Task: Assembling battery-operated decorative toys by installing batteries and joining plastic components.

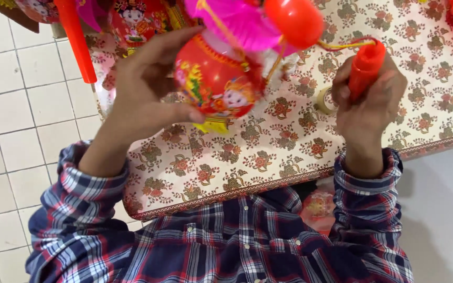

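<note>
**Two hands, one paper lantern, over a flowered table**

Head view: the left hand (142, 94) cups a round red lantern (213, 84) at ten o'clock of the frame, fingers wrapped on its side; the right hand (368, 105), at two o'clock, is clenched around a red plastic handle (365, 68); a yellow cord (336, 46) already links handle and lantern, so assembly looks well advanced; the pink frill (237, 21) is cut off above; the lantern's tassel is hard to make out against the floral tablecloth (289, 152).
</note>
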